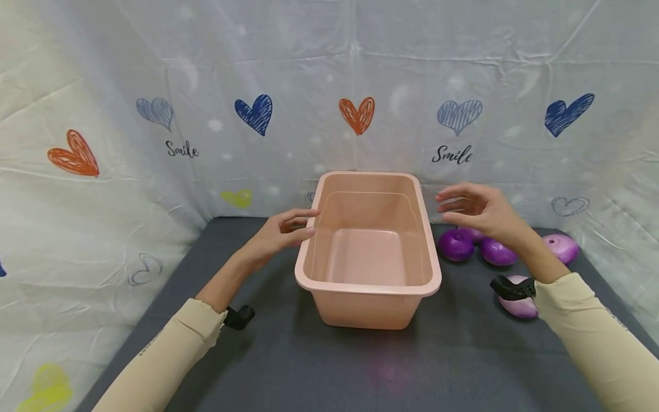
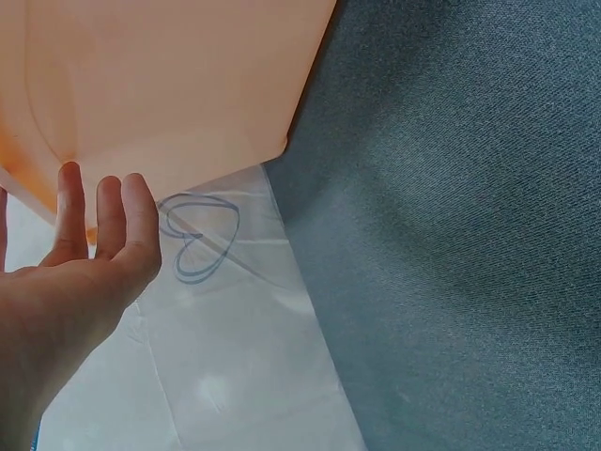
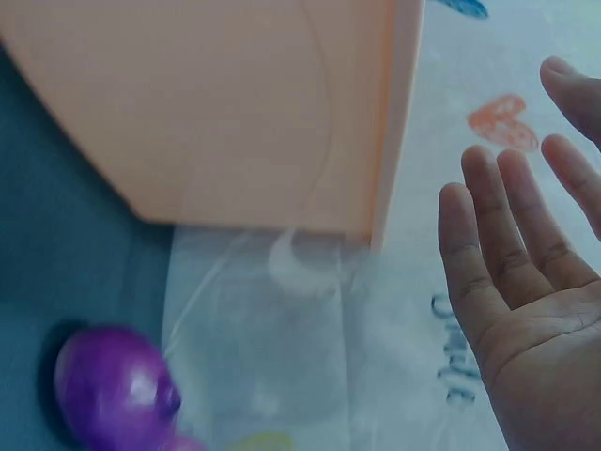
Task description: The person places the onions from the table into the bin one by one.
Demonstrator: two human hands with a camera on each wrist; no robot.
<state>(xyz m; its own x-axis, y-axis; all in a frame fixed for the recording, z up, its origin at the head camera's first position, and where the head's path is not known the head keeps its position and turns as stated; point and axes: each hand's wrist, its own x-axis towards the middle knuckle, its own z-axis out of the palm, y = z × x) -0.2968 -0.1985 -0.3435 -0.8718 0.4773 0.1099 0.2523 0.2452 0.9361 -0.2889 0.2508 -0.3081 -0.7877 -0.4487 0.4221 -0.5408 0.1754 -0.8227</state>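
Note:
A peach-coloured plastic tub stands in the middle of the dark table, with nothing inside it. At its left rim is my left hand, fingertips against or very close to the edge and fingers loosely bent. My right hand hovers apart from the right rim, fingers extended and holding nothing. In the right wrist view its palm shows bare. Below and beside the right hand lie several glossy, round purple things that look like small balloons, among them a dark one and a paler one.
A dark grey cloth covers the table. White sheeting printed with hearts and "Smile" hangs behind and at the sides, close to the tub's far end. Another pale balloon-like thing sits partly behind the black right wrist camera.

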